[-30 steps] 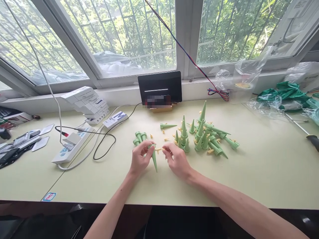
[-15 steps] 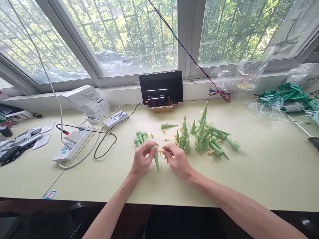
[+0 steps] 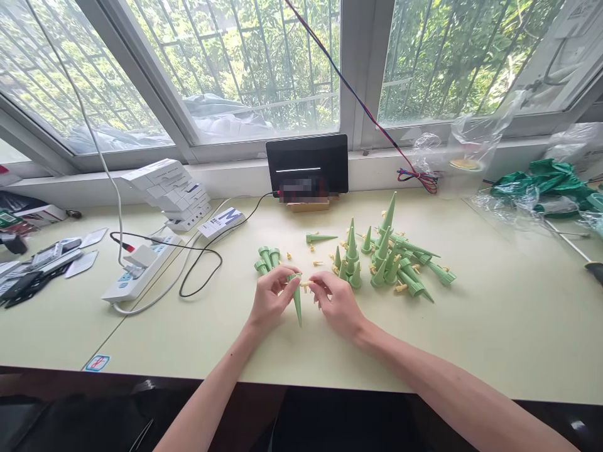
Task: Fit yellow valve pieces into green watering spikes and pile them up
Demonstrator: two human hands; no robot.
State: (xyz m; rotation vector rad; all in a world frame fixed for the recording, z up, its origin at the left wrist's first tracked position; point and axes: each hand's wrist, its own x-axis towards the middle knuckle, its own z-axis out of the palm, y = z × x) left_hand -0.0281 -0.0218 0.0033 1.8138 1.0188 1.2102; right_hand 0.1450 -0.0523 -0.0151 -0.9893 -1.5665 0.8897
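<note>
My left hand [image 3: 272, 296] pinches a green plastic spike [image 3: 297, 304], its wide end up and its tip pointing down towards me. Between the fingertips of my right hand [image 3: 335, 301] is a small yellow valve [image 3: 305, 284], held level against the spike's wide end; how deep it sits there I cannot tell. Several green spikes [image 3: 267, 256] lie just beyond my left hand. To the right stands a cluster of green spikes with yellow valves [image 3: 386, 260], some upright and some lying. One spike [image 3: 321, 237] and a few loose yellow valves [image 3: 317, 263] lie beyond my hands.
A tablet [image 3: 308, 164] leans at the back of the table [image 3: 198, 339]. On the left are a power strip [image 3: 141, 270] with cables, a white box [image 3: 222, 223] and stacked boxes [image 3: 169, 194]. Green cloth and clear plastic [image 3: 551, 188] lie at the far right, near a screwdriver [image 3: 568, 242].
The view has shifted slightly. Both hands keep nearly the same pose, with the spike and the yellow valve still held together.
</note>
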